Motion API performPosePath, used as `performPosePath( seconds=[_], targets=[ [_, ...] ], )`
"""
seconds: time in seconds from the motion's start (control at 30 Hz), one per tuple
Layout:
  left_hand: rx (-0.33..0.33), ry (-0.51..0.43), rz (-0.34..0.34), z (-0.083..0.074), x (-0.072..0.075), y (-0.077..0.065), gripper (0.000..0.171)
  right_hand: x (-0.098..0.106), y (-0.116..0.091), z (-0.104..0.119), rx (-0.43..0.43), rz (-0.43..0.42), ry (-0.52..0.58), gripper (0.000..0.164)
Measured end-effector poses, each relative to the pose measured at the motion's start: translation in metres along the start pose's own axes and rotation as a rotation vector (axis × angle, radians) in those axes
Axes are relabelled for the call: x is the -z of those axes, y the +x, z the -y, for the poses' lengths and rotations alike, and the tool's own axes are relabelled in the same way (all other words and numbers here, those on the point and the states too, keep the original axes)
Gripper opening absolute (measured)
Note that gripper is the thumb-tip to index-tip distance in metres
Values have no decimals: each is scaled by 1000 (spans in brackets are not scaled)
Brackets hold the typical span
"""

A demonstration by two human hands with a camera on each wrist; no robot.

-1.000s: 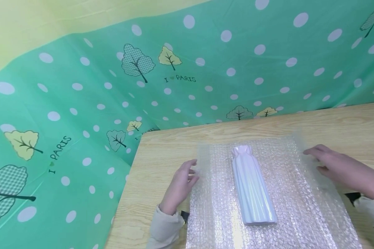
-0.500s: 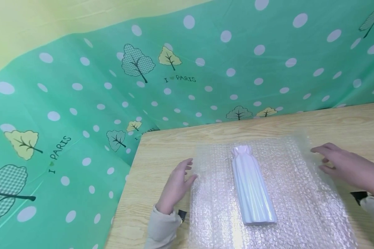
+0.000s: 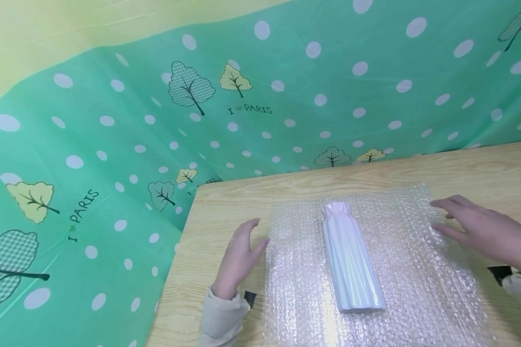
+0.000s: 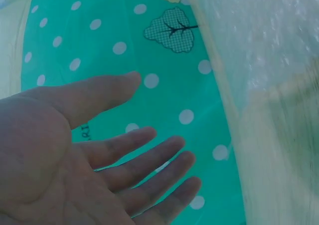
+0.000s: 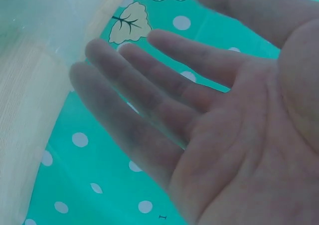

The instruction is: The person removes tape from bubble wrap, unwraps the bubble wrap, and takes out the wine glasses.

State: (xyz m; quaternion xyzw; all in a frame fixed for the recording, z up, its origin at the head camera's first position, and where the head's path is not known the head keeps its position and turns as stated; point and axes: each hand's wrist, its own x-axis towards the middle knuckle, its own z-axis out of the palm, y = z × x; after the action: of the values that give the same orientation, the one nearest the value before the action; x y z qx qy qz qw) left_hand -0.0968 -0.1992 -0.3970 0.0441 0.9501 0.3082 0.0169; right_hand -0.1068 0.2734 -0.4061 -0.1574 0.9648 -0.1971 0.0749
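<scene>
A pale, glossy pleated vase (image 3: 353, 260) lies on its side on a flat sheet of bubble wrap (image 3: 299, 289), its gathered neck pointing to the back. Beside the sheet's left edge is my left hand (image 3: 239, 255), thumb spread and fingers extended; in the left wrist view the palm (image 4: 45, 165) holds nothing. Along the right edge my right hand (image 3: 482, 226) hovers with fingers relaxed and thumb apart. The right wrist view shows the right palm (image 5: 239, 145) bare, the fingers loosely straight.
The sheet lies on a light wooden table (image 3: 226, 207). A green dotted cloth (image 3: 260, 120) with printed trees hangs behind the table and along its left side. Dark straps or mounts (image 3: 499, 273) show at the sleeve ends.
Both hands have come away from the sheet's edges, the left outward to the left, the right slightly to the right. The raised side edges have settled flatter. The vase stays put.
</scene>
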Motion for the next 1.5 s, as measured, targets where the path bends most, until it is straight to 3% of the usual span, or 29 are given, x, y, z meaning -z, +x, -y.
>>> performPosePath(
  seconds=[0.2, 0.5, 0.77, 1.2, 1.5],
  targets=[
    [-24, -30, 27, -9, 0, -3, 60, 3, 3, 13, -39, 9, 33, 70],
    [-82, -44, 30, -18, -3, -4, 59, 0, 10, 27, 39, -65, 96, 67],
    [-126, -62, 44, -27, -9, 0, 59, -4, 13, 36, 54, -72, 116, 73],
    [-111, -146, 79, -47, -16, 3, 59, -19, 15, 51, 99, -70, 93, 72],
    [-76, -259, 134, -54, -22, 1, 67, -30, 13, 66, 119, -65, 160, 76]
  ],
)
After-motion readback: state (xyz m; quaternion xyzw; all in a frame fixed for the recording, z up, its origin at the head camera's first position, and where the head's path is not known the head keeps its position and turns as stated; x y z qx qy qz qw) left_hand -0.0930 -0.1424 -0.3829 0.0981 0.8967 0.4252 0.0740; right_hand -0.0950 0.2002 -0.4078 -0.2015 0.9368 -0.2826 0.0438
